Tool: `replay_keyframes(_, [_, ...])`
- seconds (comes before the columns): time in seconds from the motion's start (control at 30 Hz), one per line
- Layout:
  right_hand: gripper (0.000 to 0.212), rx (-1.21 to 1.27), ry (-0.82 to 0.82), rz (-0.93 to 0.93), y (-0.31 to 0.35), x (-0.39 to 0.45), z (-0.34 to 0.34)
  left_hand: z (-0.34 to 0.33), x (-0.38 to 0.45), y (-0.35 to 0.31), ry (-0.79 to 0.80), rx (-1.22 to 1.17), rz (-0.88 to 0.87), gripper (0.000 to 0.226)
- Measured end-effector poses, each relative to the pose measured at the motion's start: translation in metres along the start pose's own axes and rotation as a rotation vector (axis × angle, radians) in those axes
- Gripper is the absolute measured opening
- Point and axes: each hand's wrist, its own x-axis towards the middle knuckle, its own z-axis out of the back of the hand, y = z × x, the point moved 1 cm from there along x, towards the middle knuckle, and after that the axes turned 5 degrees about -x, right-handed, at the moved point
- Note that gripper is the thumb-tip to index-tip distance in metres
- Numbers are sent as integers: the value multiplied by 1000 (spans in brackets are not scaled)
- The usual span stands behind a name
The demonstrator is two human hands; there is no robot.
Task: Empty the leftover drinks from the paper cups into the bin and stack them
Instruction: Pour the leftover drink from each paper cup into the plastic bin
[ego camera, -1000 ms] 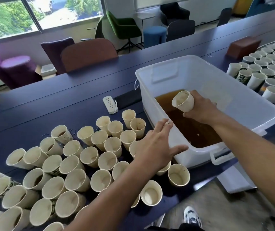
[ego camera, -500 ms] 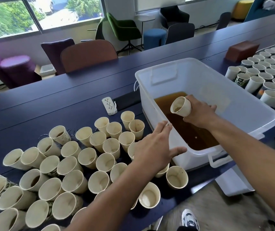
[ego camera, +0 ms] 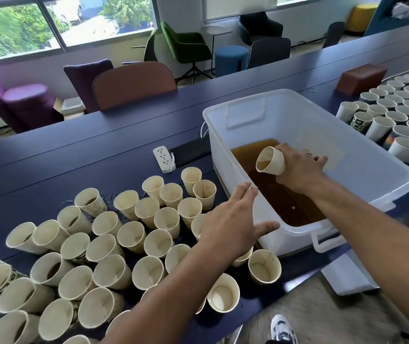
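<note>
A white plastic bin (ego camera: 362, 170) stands on the dark blue surface (ego camera: 99, 150), holding a pool of brown liquid (ego camera: 285, 202) in its bottom. Inside the bin, above that liquid, the right hand (ego camera: 300, 170) grips a paper cup (ego camera: 270, 161) with fingers curled round its body; the cup is tipped on its side, mouth facing the bin's left wall, with a little brown drink visible at its lip. The left hand (ego camera: 233, 224) hovers just outside the bin's left wall, fingers straight and spread, thumb out toward the bin, holding nothing. Beneath and to the left of that hand, beside the bin, a crowd of open paper cups (ego camera: 114, 247) stands upright on the surface, several with dark dregs inside. On the bin's far right side, another group of cups (ego camera: 394, 108) stands in rows, with a brown block (ego camera: 362, 79) beyond them. A white power strip (ego camera: 164, 158) lies just left of the bin's far corner, next to a black flat object (ego camera: 191, 151).
</note>
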Motion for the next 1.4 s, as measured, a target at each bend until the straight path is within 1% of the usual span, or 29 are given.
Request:
replay_keyframes(0.47, [55, -25, -91, 74, 3, -2, -2, 1, 0, -2, 10, -9, 1, 87])
replay_keyframes(0.67, [57, -50, -126, 92, 4, -3, -1, 1, 0, -1, 7, -27, 2, 86])
replay_keyframes(1.4, [55, -152, -193, 158, 6, -7, 3, -3, 1, 2, 7, -36, 3, 85])
